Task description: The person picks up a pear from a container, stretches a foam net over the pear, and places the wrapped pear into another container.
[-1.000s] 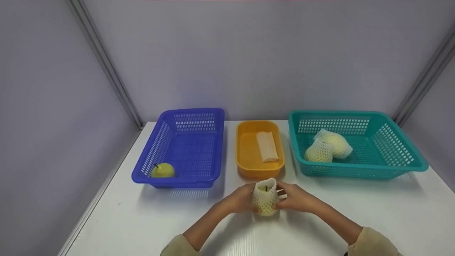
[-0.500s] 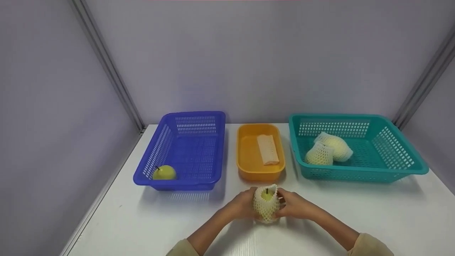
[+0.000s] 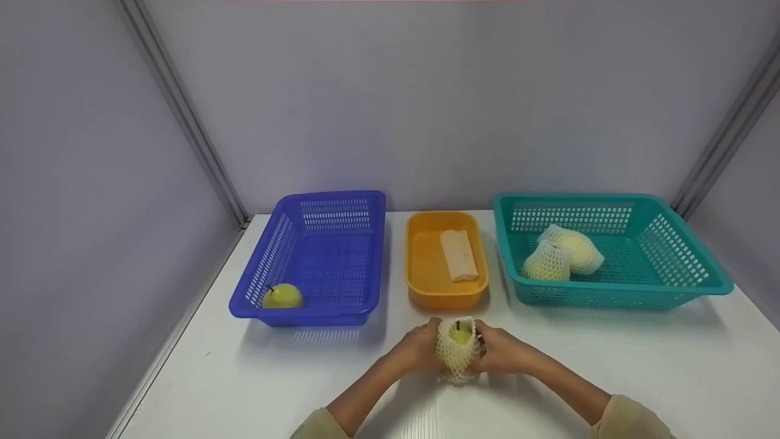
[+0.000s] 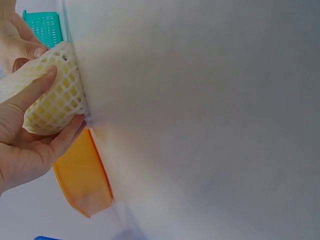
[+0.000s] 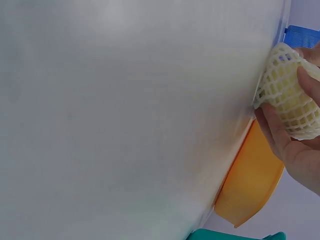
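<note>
Yellow-green fruit (image 3: 461,335), stem up in a white foam net (image 3: 454,358), sits between left hand (image 3: 421,347) and right hand (image 3: 501,350), both curled round it, in the head view; the bench (image 3: 244,384) spreads to its left edge. Just beyond stands an orange tub (image 3: 448,301), with a blue basket (image 3: 341,316) toward the back-left corner and teal basket (image 3: 615,297) back-right. The left wrist view shows the left thumb on the net; the right wrist view, the right thumb.

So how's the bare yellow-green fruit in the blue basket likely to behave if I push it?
The fruit would probably roll, since it looks rounded and unwrapped. Its smooth-looking skin may make it a bit slippery to grip. It sits in the near-left corner, so the walls of the blue basket should limit rolling that way.
</note>
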A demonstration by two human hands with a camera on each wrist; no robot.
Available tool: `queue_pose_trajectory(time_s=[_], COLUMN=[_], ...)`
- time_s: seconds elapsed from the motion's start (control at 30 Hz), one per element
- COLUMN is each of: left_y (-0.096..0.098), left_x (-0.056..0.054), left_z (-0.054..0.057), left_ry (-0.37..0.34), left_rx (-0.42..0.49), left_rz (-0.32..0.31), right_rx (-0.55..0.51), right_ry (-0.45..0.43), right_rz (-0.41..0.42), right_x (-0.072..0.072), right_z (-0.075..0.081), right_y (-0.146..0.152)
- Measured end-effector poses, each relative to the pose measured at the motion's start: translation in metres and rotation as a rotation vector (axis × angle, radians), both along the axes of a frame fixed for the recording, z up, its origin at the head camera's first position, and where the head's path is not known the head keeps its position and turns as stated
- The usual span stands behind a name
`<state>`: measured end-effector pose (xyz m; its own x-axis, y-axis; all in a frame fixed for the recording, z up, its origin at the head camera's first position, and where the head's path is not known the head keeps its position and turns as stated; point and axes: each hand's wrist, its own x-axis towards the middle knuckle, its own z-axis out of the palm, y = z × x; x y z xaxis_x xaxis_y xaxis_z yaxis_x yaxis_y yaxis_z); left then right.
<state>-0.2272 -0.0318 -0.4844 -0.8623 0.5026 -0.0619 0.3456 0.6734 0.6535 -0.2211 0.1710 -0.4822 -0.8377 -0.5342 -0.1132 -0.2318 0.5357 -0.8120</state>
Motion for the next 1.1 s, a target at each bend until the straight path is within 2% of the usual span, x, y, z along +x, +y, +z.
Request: queue_pose_trajectory(time_s=[0.1, 0.17, 0.3, 0.37, 0.47, 0.6, 0.7, 0.77, 0.87, 1.1], left_y=[-0.001, -0.002, -0.003, -0.004, -0.005, -0.005, -0.002, 0.0, 0.003, 0.009], left_x=[-0.002, -0.004, -0.009, -0.011, -0.012, -0.011, -0.01, -0.009, -0.007, -0.006], left_z=[0.005, 0.008, 0.015, 0.018, 0.026, 0.032, 0.033, 0.034, 0.034, 0.037], left_ry=[-0.033, -0.045, -0.055, -0.092, -0.179, -0.29, -0.336, -0.355, -0.363, -0.318], left_rx=[0.026, 0.074, 0.278, 0.409, 0.533, 0.627, 0.725, 0.786, 0.829, 0.821], left_rz=[-0.012, -0.035, -0.102, -0.122, -0.069, 0.035, 0.039, 0.035, 0.061, 0.1], right_rx=[-0.018, -0.041, -0.118, -0.164, -0.233, -0.289, -0.326, -0.347, -0.385, -0.414], right_ry=[-0.025, -0.041, -0.087, -0.11, -0.142, -0.146, -0.154, -0.16, -0.171, -0.129], right_rz=[-0.003, -0.006, -0.031, -0.052, -0.1, -0.158, -0.183, -0.194, -0.205, -0.279], right_x=[-0.002, -0.004, -0.005, -0.004, -0.002, 0.0, 0.0, 0.0, -0.001, -0.001], right_z=[0.003, 0.006, 0.015, 0.022, 0.035, 0.049, 0.053, 0.054, 0.054, 0.056], right_y=[0.002, 0.003, 0.006, 0.008, 0.01, 0.011, 0.01, 0.01, 0.008, 0.004])
